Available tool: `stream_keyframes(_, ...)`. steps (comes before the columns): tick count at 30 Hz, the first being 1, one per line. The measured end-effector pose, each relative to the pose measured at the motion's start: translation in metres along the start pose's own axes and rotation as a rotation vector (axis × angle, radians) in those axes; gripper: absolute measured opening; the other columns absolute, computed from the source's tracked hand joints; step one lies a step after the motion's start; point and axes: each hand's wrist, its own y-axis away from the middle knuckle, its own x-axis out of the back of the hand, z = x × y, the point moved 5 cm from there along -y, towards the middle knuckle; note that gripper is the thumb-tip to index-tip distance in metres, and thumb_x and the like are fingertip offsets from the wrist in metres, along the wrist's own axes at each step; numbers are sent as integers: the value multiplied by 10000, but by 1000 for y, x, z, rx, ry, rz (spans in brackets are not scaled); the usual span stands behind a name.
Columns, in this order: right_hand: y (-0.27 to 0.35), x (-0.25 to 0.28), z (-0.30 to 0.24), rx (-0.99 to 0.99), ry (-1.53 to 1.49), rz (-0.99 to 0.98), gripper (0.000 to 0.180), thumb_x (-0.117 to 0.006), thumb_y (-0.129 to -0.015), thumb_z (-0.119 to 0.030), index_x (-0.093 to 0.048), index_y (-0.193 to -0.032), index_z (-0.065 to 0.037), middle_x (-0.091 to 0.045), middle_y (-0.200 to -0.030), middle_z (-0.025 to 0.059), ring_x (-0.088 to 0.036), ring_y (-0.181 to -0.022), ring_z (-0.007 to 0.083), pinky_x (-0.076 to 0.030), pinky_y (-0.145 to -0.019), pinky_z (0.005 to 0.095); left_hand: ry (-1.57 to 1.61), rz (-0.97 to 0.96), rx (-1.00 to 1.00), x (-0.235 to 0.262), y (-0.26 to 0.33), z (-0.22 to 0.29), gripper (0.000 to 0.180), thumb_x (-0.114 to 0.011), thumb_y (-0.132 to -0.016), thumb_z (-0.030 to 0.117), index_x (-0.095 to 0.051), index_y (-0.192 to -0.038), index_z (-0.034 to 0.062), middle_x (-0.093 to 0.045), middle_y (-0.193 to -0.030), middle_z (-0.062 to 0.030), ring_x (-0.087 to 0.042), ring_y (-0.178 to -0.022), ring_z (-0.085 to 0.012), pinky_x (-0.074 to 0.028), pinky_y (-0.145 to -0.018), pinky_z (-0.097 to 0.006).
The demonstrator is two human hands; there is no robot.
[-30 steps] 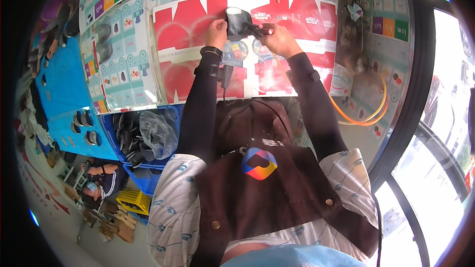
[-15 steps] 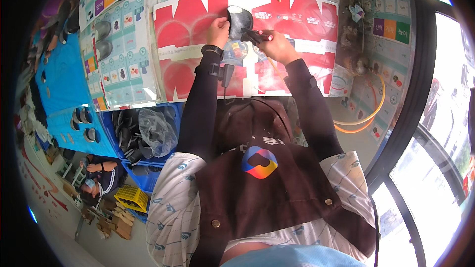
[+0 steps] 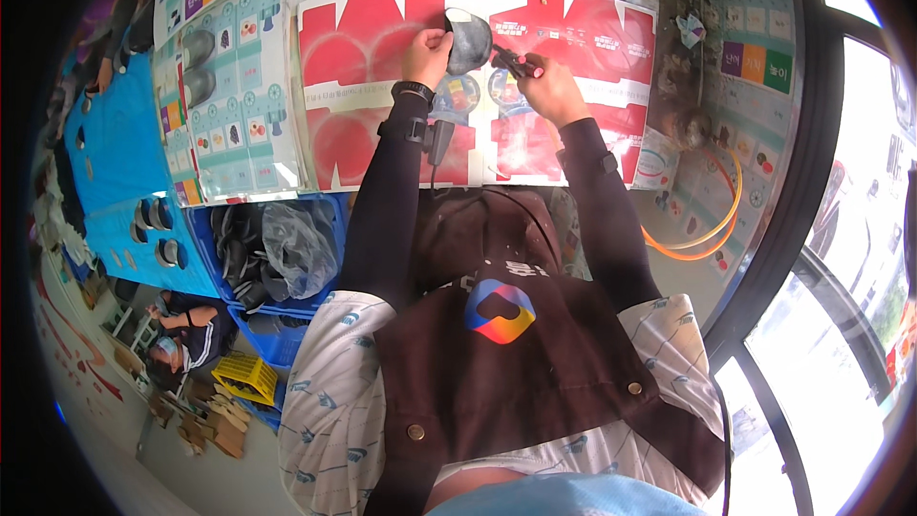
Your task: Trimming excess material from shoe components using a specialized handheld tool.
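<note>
My left hand (image 3: pixel 427 57) pinches the left edge of a dark grey, rounded, cupped piece (image 3: pixel 469 43) with a pale upper rim. It is held over a red and white printed sheet (image 3: pixel 336 148) on the table. Just right of the piece, my right hand (image 3: pixel 554 94) is closed around a slim dark tool (image 3: pixel 513 61) with pinkish-red ends. The tool's tip points at the piece, with a small gap between them. What kind of tool it is, I cannot make out. Two similar grey pieces (image 3: pixel 199 88) lie on the table's left side.
A blue crate (image 3: pixel 342 229) at lower left holds several dark pieces and a clear plastic bag (image 3: pixel 298 247). Beyond it are a blue-covered table (image 3: pixel 115 162), a yellow crate (image 3: pixel 245 377) and a seated person (image 3: pixel 196 339). An orange hose (image 3: pixel 712 237) loops at right, near the windows.
My right hand and the tool have shifted slightly right, and the tool's tip has come away from the grey piece. My left hand has moved a little right with the piece.
</note>
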Motion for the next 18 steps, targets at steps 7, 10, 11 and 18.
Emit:
stream_keyframes(7, 4, -13, -4, -134, -691, -272, 253, -686, -799, -202, -696, -969, -16, -713, -846, 133, -675, -761, 285, -522, -613, 387, -99, 89, -76, 5, -6, 10, 384, -758, -872, 313, -679, -1066, -9, -744, -984, -135, -720, -898, -233, -550, -795, -341)
stream_keyframes(10, -2, 4, -5, -152, -761, -183, 273, -719, -741, -125, -691, -988, -11, -681, -808, 61, -629, -720, 164, -492, -551, 326, -179, 22, -84, 8, -13, 10, 472, -735, -900, 333, -639, -1192, -24, -721, -1116, -140, -697, -981, -226, -536, -841, -334)
stream_keyframes(11, -4, 9, -4, -152, -737, -137, 284, -715, -745, -123, -690, -1006, -13, -684, -809, 68, -634, -711, 165, -493, -550, 329, -189, 11, -95, 9, -15, 12, 472, -735, -900, 333, -639, -1192, -24, -721, -1116, -140, -697, -981, -226, -536, -841, -334)
stream_keyframes(18, -38, -6, 6, -112, -647, -117, 257, -598, -747, -164, -716, -884, 20, -698, -729, 164, -707, -736, 258, -520, -635, 369, -146, -90, 26, 5, -25, 7, 400, -655, -970, 291, -622, -1236, -6, -709, -1140, -121, -690, -957, -205, -542, -794, -331)
